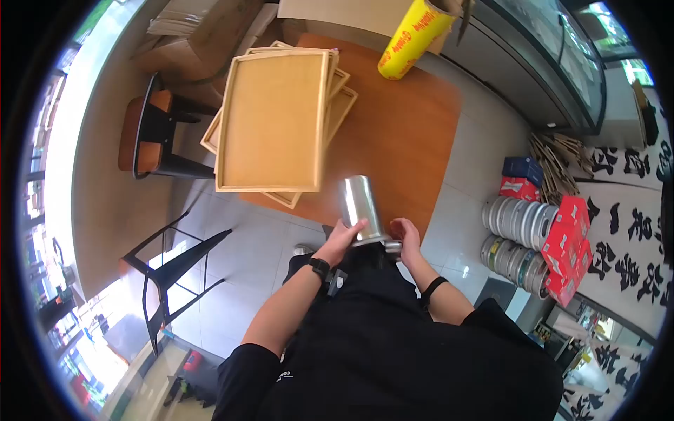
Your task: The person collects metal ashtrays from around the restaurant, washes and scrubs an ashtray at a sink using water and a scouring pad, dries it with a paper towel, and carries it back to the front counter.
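A shiny metal cylinder is tilted over the near edge of the brown table. My left hand, with a dark watch on its wrist, is wrapped round the lower left side of the cylinder. At the lower right of the cylinder, a small metal part sticks out beside my right hand. The fingers of my right hand are curled near this part, and whether they grip it is not clear. Wooden trays lie in an uneven stack on the table, left of the cylinder.
A yellow roll stands at the table's far edge. Black-framed chairs are on the left, with cardboard boxes behind. Metal kegs and red boxes stand on the right, near flattened cardboard.
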Tool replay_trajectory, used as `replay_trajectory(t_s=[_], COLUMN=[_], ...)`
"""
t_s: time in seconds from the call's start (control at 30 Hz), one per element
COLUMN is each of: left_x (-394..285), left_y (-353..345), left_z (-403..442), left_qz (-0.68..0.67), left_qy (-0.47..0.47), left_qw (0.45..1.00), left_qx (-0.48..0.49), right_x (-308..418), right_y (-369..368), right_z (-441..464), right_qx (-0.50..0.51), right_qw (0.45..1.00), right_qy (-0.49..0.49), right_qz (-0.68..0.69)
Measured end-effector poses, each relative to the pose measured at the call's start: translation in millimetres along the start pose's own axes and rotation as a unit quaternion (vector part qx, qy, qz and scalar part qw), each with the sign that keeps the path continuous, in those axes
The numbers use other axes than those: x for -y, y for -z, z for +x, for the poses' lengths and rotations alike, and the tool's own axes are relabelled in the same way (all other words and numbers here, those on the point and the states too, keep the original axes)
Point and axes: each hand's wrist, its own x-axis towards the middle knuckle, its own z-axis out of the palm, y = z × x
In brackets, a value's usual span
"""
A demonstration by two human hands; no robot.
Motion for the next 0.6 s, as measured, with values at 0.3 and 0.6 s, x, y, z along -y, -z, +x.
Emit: replay_trajectory(t_s=[0.3, 0.6], left_x=[-85, -90], left_y=[-3, 81], left_z=[-96, -208], left_qz=[0.331, 0.44], left_qy=[-0.318, -0.469], left_qw=[0.886, 0.708], left_qx=[-0.058, -0.292], right_x=[-10, 179], right_y=[46, -151], right_z=[-33, -141], right_qx=[0.099, 0.246], right_qw=[0.846, 0.867], right_qy=[0.022, 0.328], right_qz=[-0.524, -0.283])
